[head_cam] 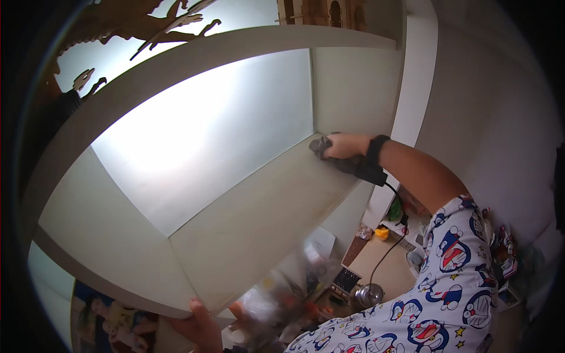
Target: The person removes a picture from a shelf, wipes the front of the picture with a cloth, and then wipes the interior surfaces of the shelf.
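My right hand (348, 145) is closed around a grey cloth (319, 146), which touches the bare board of a white shelf compartment (247, 198) near its back right corner. A black band circles the right wrist, and a black device (372, 173) with a thin black cable lies just below it; what holds the device cannot be seen. At the bottom left, my left hand (201, 324) rests against the front edge of the shelf, thumb on the rim, its other fingers mostly hidden. Bright light shines on the back panel (212, 132).
Brown cut-out figures (132, 26) and a building model (326, 12) stand on the shelf above. A picture (117, 317) is at the lower left. Below are plastic bags (265, 304), a metal pot-like object (370, 294) and assorted clutter. A wall (490, 110) rises at right.
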`<act>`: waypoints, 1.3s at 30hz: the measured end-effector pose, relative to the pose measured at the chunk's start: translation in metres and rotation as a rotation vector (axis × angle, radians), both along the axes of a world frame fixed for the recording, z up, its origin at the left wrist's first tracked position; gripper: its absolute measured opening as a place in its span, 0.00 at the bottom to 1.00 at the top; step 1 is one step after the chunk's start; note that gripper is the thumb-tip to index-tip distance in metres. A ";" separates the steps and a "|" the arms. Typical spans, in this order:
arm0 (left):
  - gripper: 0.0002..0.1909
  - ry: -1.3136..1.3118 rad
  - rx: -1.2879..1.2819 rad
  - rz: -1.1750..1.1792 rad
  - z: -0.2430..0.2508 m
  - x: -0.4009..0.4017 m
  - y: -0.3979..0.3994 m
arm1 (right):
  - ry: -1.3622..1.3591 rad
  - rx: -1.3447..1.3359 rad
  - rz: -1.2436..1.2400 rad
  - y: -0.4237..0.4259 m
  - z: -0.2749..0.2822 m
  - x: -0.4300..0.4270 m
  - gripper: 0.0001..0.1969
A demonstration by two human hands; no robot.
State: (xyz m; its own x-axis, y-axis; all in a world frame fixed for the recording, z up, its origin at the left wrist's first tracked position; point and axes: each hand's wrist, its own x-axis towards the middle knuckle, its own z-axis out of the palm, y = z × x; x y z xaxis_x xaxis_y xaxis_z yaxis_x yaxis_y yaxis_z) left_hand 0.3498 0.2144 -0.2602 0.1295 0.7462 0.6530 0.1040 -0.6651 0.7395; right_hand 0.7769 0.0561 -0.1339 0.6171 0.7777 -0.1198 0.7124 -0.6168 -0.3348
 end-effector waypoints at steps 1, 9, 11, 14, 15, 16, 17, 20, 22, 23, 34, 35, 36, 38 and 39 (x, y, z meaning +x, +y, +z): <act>0.32 -0.138 -0.026 -0.118 -0.001 0.002 0.000 | -0.011 0.003 0.004 0.010 0.004 0.003 0.25; 0.29 -0.066 0.064 -0.125 0.001 0.004 0.006 | 0.026 0.080 0.108 -0.021 -0.013 -0.005 0.18; 0.29 -0.032 0.068 -0.116 -0.005 0.005 0.006 | 0.283 0.026 0.122 -0.059 0.001 -0.045 0.15; 0.30 -0.072 0.014 -0.117 -0.008 -0.001 0.009 | 0.036 0.107 0.202 -0.079 -0.015 -0.041 0.16; 0.31 -0.103 -0.033 -0.125 -0.005 -0.002 0.006 | 0.133 0.080 0.118 -0.079 -0.012 -0.037 0.16; 0.31 -0.132 -0.080 -0.131 -0.003 -0.002 0.003 | 0.130 0.083 0.120 -0.075 -0.010 -0.033 0.16; 0.31 -0.134 -0.077 -0.128 -0.003 -0.002 0.000 | 0.108 0.068 0.101 -0.067 -0.009 -0.029 0.16; 0.32 -0.153 -0.045 -0.127 -0.001 -0.003 0.001 | 0.032 0.063 0.074 -0.030 -0.003 -0.012 0.18; 0.31 -0.121 0.018 -0.133 -0.005 -0.003 0.003 | -0.031 -0.001 0.023 -0.006 0.010 -0.013 0.19; 0.31 -0.122 0.020 -0.129 -0.003 -0.004 0.005 | -0.036 -0.052 0.004 0.006 0.006 0.004 0.18; 0.28 0.002 0.236 -0.064 -0.009 -0.001 0.016 | 0.024 0.296 0.541 -0.022 -0.019 -0.087 0.30; 0.28 0.008 0.225 -0.070 -0.009 0.000 0.014 | 0.032 0.287 0.534 -0.028 -0.025 -0.080 0.30; 0.28 -0.003 0.200 -0.083 -0.008 0.002 0.014 | -0.324 0.257 0.482 -0.037 -0.024 -0.070 0.29; 0.28 -0.028 0.182 -0.083 -0.006 0.002 0.013 | -0.635 0.253 0.379 -0.055 -0.022 -0.053 0.30; 0.28 0.018 0.226 -0.040 -0.009 0.001 0.016 | -0.640 0.256 0.389 -0.058 -0.020 -0.054 0.30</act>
